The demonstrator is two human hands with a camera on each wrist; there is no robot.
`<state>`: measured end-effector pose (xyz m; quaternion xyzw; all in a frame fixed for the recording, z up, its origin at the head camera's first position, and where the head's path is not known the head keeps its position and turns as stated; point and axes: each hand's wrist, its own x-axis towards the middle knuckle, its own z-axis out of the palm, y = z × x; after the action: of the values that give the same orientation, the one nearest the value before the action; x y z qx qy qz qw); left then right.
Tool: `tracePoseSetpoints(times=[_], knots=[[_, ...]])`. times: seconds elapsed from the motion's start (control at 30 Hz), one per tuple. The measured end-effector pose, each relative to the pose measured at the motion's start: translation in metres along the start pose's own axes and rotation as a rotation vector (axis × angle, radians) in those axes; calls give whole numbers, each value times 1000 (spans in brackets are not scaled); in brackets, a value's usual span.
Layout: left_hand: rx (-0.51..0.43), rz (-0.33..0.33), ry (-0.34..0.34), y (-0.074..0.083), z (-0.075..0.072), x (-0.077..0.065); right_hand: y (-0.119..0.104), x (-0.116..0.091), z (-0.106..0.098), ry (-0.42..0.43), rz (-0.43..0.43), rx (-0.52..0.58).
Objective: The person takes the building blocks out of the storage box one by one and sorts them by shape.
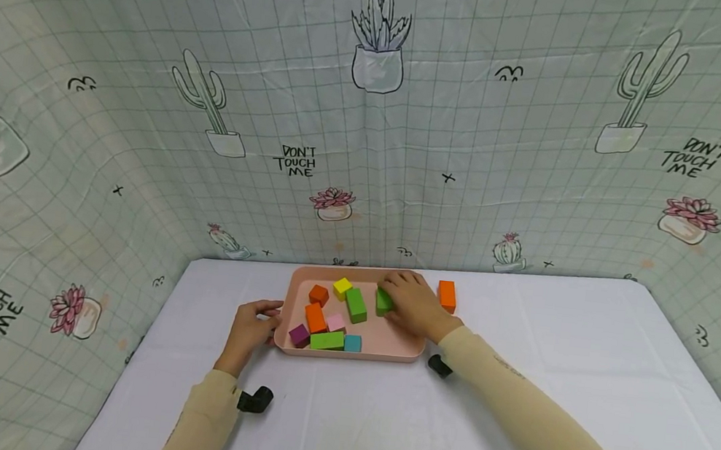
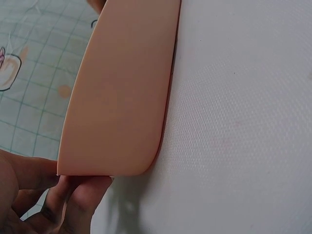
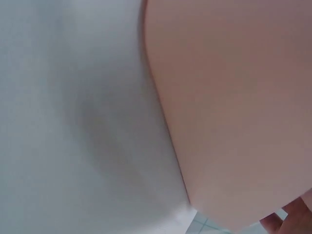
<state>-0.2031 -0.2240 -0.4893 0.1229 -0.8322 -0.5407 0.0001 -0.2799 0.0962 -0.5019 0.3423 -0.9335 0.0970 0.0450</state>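
A pink tray (image 1: 379, 357) holds several coloured blocks in the head view. My left hand (image 1: 251, 327) is at the tray's left end, its fingertips against the outer wall near the rim; the left wrist view shows its fingers (image 2: 92, 192) at that end of the tray. My right hand (image 1: 416, 306) reaches over the tray's right part and grips a green block (image 1: 383, 301), partly hidden under the fingers. Left of it lies another green block (image 1: 356, 305). The right wrist view mostly shows the tray's side wall (image 3: 234, 107), with fingertips (image 3: 292, 219) past its lower edge.
Around the tray's left half lie a yellow block (image 1: 342, 288), two orange blocks (image 1: 315, 318), a pink block (image 1: 335, 323), a purple block (image 1: 299, 335), a light green block (image 1: 327, 341) and a blue block (image 1: 352, 343). Another orange block (image 1: 447, 296) sits outside, beyond the right end.
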Motion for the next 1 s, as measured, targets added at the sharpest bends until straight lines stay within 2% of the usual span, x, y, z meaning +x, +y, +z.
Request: tracePoseSetpoints(times=[0.33,0.67,0.77,1.0], knots=[[14,-21,10,-6,0,-4,-3,-9,5,3,14,60],[4,0,9,-5,1,-4,-1,-15,1,40,3,59],[2,-1,6,-4,1,-3,0,-20,-5,84,5,71],[-10,1,3,0,0,-2,14,-41,-22,245,25,131]])
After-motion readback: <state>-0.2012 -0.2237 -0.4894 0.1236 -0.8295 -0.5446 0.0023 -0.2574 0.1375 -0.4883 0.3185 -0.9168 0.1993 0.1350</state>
